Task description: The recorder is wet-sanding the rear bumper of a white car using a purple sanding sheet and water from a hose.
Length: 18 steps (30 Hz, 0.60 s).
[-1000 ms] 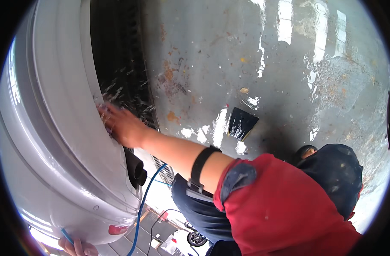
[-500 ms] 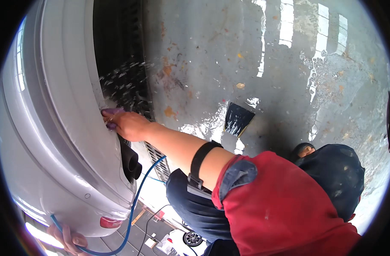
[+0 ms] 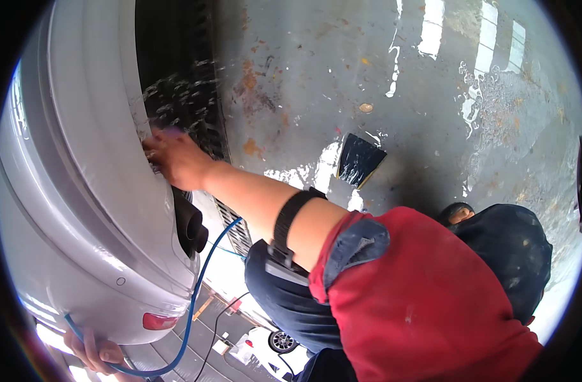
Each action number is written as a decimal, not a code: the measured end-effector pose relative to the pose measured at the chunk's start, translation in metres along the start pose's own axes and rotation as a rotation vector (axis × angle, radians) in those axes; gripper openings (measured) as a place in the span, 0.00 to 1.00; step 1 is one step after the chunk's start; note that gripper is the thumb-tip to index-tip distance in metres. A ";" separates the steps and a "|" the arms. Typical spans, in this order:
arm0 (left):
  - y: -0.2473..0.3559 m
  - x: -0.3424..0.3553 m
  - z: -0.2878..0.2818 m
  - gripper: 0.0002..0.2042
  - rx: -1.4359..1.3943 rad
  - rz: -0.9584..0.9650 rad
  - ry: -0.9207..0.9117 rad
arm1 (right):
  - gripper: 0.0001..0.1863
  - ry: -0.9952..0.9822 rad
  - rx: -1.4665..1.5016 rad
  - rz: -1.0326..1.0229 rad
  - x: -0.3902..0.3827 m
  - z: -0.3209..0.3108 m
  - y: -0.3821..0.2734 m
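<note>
1. Purple cloth [image 3: 171,132]: lies under the fingertips of the right hand [image 3: 176,159], against the lip of the wheel arch [image 3: 140,108] of the silver car [image 3: 80,210], just beside the tyre [image 3: 179,57].
2. Handling, judged: soft, light, soaked and limp. Slips easily on wet paint, so calls for a flat palm over its middle rather than a pinch at one corner.
3. Right hand: presses the cloth onto the panel, fingers laid close together and bent over it. Cannot tell whether it grips the cloth or only pushes it, since most of the cloth is hidden.
4. Right arm: reaches up and to the left, nearly straight, elbow slightly bent, with a black band [image 3: 286,229] round the forearm and a red sleeve [image 3: 418,299] at the shoulder.
5. Water drops [image 3: 182,89]: fly across the tyre above the right hand.
6. Blue hose [image 3: 195,299]: judged flexible yet springy, heavier when filled. Best held close to its end.
7. Left hand [image 3: 90,350]: sits at the lower edge under the bumper, fingers curled round the blue hose.
8. Nearby: black exhaust pipes [image 3: 189,226] below the right wrist, and a black brush [image 3: 359,159] well apart on the wet floor [image 3: 431,95].
</note>
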<state>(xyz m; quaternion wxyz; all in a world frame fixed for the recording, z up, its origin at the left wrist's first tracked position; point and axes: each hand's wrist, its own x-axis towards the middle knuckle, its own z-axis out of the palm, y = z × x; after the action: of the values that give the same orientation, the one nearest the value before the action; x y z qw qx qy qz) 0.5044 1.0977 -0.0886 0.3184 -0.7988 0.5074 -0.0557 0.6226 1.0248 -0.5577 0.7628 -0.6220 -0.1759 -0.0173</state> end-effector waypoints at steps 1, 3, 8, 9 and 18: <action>-0.001 -0.002 0.000 0.25 0.025 0.006 -0.007 | 0.30 0.073 0.212 0.063 -0.006 0.004 0.000; -0.003 -0.007 -0.001 0.25 0.031 0.010 0.001 | 0.28 0.162 0.453 0.020 -0.017 0.006 0.006; -0.009 -0.015 -0.004 0.26 0.090 0.014 -0.047 | 0.24 0.008 0.265 0.377 -0.038 -0.020 0.037; -0.009 -0.014 -0.004 0.26 0.046 -0.004 -0.034 | 0.24 -0.066 0.271 0.371 -0.040 -0.025 0.041; 0.024 0.038 0.009 0.25 0.168 0.036 -0.008 | 0.24 0.550 0.559 0.134 -0.037 0.012 -0.014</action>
<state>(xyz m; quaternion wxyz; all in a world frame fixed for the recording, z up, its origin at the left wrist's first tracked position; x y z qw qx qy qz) 0.5076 1.0632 -0.1183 0.3870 -0.7604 0.5139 -0.0893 0.5814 1.0263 -0.5527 0.9208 -0.3727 0.0781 -0.0847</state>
